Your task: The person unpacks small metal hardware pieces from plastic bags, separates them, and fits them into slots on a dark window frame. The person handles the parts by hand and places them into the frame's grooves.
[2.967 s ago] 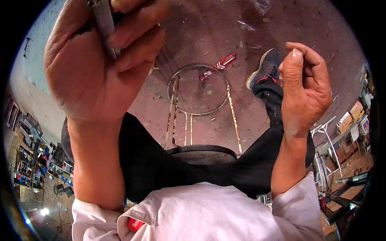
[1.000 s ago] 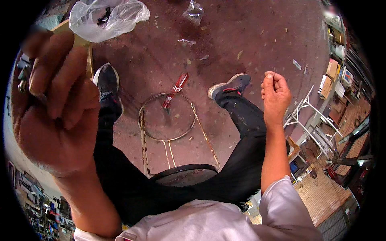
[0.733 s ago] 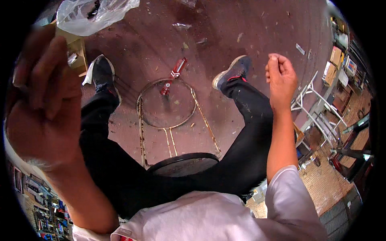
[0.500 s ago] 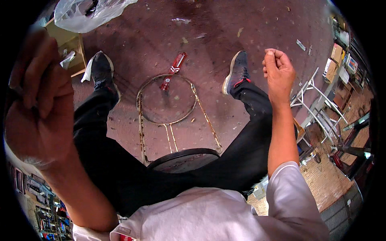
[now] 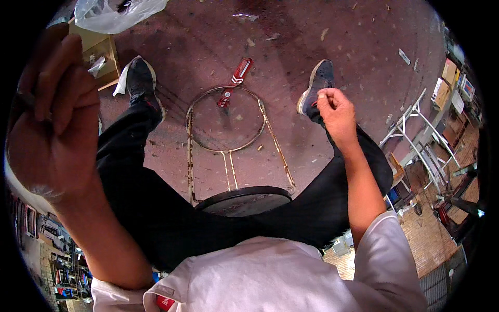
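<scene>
My left hand [image 5: 54, 117] is raised close to the camera at the left, mostly in shadow. Its fingers are curled in, and anything between them is hidden. Above my right knee hangs my right hand [image 5: 339, 118], thumb pressed to the fingers in a pinch. Whatever it may hold is too small to make out. Between my legs is a round black-rimmed seat [image 5: 244, 204], with a rusty metal frame [image 5: 277, 145] stretching forward from it and ending in a ring. Neither hand touches the frame.
A red strip-shaped packet [image 5: 240, 73] lies on the dark red floor, partly inside the ring. Far left are a clear plastic bag [image 5: 117, 18] and a wooden box [image 5: 106, 57]. A white metal rack [image 5: 418, 130] and cardboard boxes [image 5: 443, 93] stand at the right.
My right hand has come down and inward to the left, still pinched. My left hand stays raised with curled fingers. The view has shifted slightly.
</scene>
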### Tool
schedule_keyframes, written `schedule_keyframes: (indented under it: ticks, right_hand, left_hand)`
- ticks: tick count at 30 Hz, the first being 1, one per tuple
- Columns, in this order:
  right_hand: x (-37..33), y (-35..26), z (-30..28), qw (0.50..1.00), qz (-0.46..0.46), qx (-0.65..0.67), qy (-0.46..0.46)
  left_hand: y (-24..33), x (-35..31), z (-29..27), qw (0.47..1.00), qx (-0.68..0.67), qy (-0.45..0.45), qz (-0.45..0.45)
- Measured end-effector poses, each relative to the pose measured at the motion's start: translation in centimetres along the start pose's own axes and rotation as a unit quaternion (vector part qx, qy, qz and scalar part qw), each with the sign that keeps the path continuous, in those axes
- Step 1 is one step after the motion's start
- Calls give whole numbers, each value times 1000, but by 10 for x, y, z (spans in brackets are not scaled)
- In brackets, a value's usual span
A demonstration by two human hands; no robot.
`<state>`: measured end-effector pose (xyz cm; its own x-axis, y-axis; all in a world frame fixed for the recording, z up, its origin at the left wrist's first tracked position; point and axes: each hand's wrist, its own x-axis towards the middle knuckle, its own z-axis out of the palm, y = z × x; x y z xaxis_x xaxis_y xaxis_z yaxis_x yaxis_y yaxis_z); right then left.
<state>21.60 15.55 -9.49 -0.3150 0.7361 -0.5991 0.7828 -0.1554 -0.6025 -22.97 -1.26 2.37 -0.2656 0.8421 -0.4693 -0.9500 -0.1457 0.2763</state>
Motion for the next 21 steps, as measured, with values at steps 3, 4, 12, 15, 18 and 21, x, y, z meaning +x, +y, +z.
schedule_keyframes:
  ticks: [3,4,12,15,18,21]
  right_hand:
    - [-7,9,10,999,34,-16,-37]
    - [-7,11,12,998,43,-18,-49]
    - [-5,24,40,993,84,6,-78]
    - [-4,38,57,992,91,-4,-90]
    - [-3,49,78,988,109,-32,-104]
    - [1,62,102,984,135,-39,-113]
  left_hand:
    - [0,1,-3,1000,3,1,5]
    - [-1,1,-4,1000,-1,3,5]
    - [0,-3,-5,999,26,1,21]
    - [-2,-6,-11,999,16,-4,37]
    - [-1,-14,-11,999,4,8,52]
    - [-24,-24,5,982,17,90,168]
